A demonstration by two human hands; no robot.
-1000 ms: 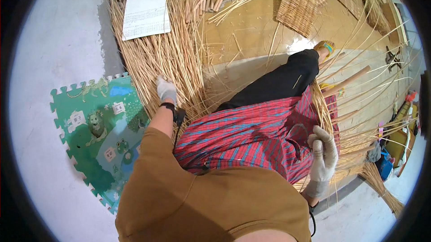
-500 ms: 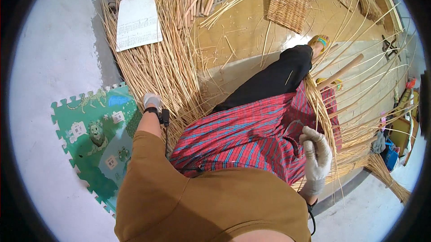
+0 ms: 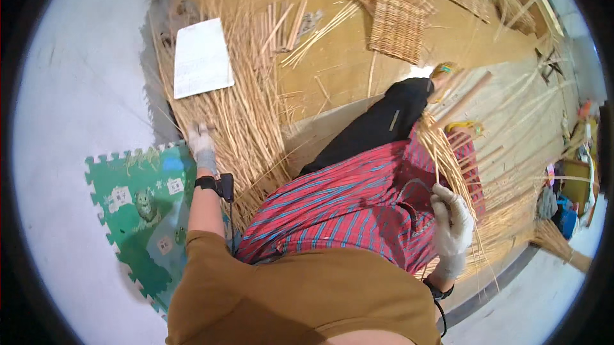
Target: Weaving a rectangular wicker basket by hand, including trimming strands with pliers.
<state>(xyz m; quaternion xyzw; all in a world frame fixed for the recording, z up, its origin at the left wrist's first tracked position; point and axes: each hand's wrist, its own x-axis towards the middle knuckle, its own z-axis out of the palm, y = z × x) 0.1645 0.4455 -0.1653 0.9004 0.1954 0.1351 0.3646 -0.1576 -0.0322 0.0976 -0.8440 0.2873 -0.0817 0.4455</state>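
Note:
My left hand [image 3: 202, 143], in a pale glove, reaches onto the left edge of a big pile of loose wicker rods [image 3: 246, 124]. Its fingers look apart, though motion smears them, and nothing shows in them. My right hand [image 3: 451, 220], gloved too, is at the right of my lap with bent fingers, and a thin wicker rod [image 3: 436, 167] runs down to its fingertips. Just beyond lies a curved band of woven wicker [image 3: 451, 153], long rods fanning out from it to the right. The work's lower side is hidden behind my hand and a red checked cloth [image 3: 332, 194].
A white sheet [image 3: 203, 57] rests on the rod pile. Beyond my outstretched leg are flat woven wicker panels [image 3: 396, 28] and short sticks [image 3: 295, 25]. A green foam mat [image 3: 137, 207] lies left. At the right are a rod bundle [image 3: 559, 246] and a blue container [image 3: 566, 217].
My left hand has moved forward and slightly left along the rod pile. My right hand has stayed almost where it was beside the woven band. The whole view has shifted a little.

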